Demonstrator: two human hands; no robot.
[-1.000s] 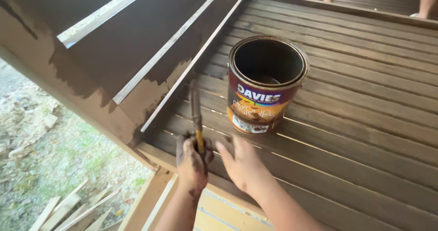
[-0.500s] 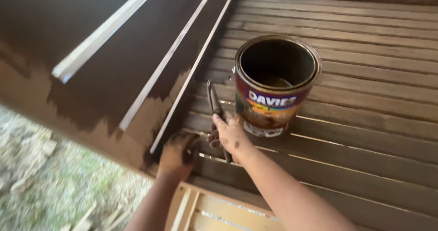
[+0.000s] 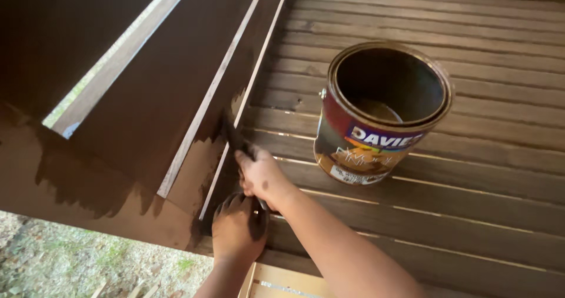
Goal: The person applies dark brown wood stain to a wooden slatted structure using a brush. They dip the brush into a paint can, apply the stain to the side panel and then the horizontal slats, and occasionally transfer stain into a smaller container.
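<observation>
My right hand [image 3: 262, 177] grips the dark handle of a paintbrush [image 3: 234, 134] whose bristles press against the lower rail board [image 3: 200, 174], where dark brown paint meets lighter unpainted wood. My left hand [image 3: 238, 230], stained with paint, rests palm down on the edge of the slatted wooden floor [image 3: 482, 215] just below the right hand. An open paint can [image 3: 382, 112] with a colourful label stands on the slats to the right of both hands, with a little dark liquid at its bottom.
Painted dark brown railing boards [image 3: 118, 92] slope along the left, with narrow gaps between them. Grass and scrap wood on the ground [image 3: 70, 262] show below the deck edge. A pale wooden frame [image 3: 282, 283] sits under the near edge.
The brush moved from the deck slats onto the rail board at left. My left hand shifted down onto the deck edge. The view came closer to the can.
</observation>
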